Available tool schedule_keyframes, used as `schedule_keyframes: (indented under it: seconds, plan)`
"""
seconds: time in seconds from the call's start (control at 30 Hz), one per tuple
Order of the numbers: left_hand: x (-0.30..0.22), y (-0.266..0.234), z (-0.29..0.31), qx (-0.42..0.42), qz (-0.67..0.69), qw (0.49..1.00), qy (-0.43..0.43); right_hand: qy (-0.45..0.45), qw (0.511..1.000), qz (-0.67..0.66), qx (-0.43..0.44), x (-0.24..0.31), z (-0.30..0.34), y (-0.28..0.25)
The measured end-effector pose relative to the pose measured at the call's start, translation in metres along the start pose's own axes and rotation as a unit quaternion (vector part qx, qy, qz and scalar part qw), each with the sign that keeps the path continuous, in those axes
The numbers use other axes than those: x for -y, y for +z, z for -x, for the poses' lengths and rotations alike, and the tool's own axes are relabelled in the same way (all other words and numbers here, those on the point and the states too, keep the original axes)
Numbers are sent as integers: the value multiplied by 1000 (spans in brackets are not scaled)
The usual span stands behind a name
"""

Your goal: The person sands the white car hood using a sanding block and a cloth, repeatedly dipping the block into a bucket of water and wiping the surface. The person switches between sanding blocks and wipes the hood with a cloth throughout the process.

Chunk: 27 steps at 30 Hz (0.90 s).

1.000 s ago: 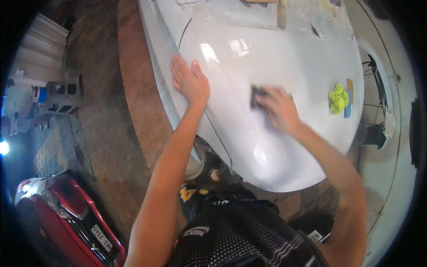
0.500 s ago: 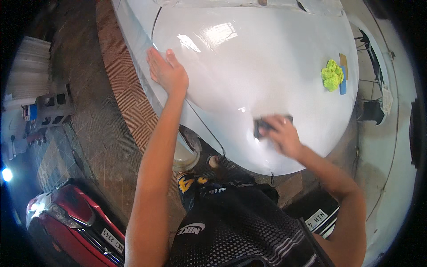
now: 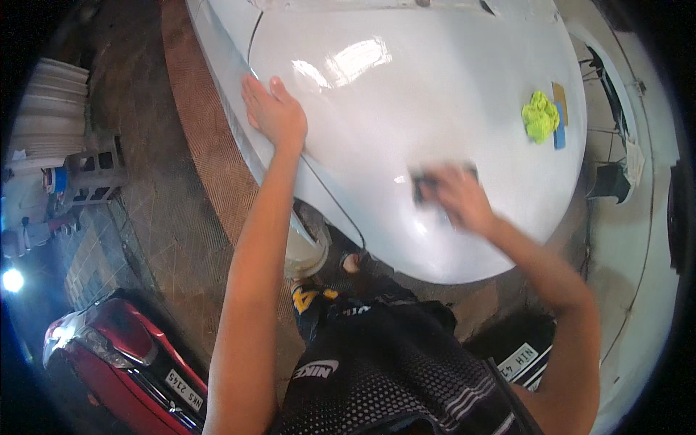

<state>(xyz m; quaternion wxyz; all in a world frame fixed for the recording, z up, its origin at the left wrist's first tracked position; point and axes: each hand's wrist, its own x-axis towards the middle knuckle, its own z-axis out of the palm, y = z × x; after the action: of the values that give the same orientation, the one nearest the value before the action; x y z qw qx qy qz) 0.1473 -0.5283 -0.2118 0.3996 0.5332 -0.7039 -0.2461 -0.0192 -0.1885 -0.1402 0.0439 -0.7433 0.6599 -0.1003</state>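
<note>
A glossy white car hood [image 3: 435, 94] spreads out in front of me, with window light mirrored on its far left part. My left hand [image 3: 275, 116] lies flat near the hood's left edge, over the seam with the fender [image 3: 235, 94], fingers stretched out and holding nothing. Toward the near right, my right hand [image 3: 460, 197] grips a dark rectangular pad [image 3: 420, 187] against the hood. Motion blurs its fingers, and they hide part of the pad. What the pad is made of does not show.
On the hood's right side lies a crumpled yellow-green cloth [image 3: 540, 119] beside a blue strip [image 3: 559, 136] and a tan strip [image 3: 559, 100]. A red car [image 3: 116, 355] stands at lower left. Concrete blocks [image 3: 98, 170] sit on the left. A pale car-body panel [image 3: 638, 239] curves along the right.
My right hand and the dark pad have slid a short way farther from me across the hood. My left hand rests in the same place.
</note>
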Motion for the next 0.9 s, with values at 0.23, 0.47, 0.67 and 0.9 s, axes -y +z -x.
schedule_keyframes:
  seconds: [0.23,0.47,0.67,0.9]
  plan:
    - [-16,-4,13,31,33,999,-22,31,994,-20,-100,-49,-206,-21]
    - [1,-6,4,16,8,1000,-20,-26,994,-14,-103,-21,-139,-1]
    - [-12,-1,9,14,31,999,-19,-6,999,-22,-35,-19,-83,-4]
    - [-9,4,6,33,35,999,-14,35,987,20,-155,-59,-296,-14]
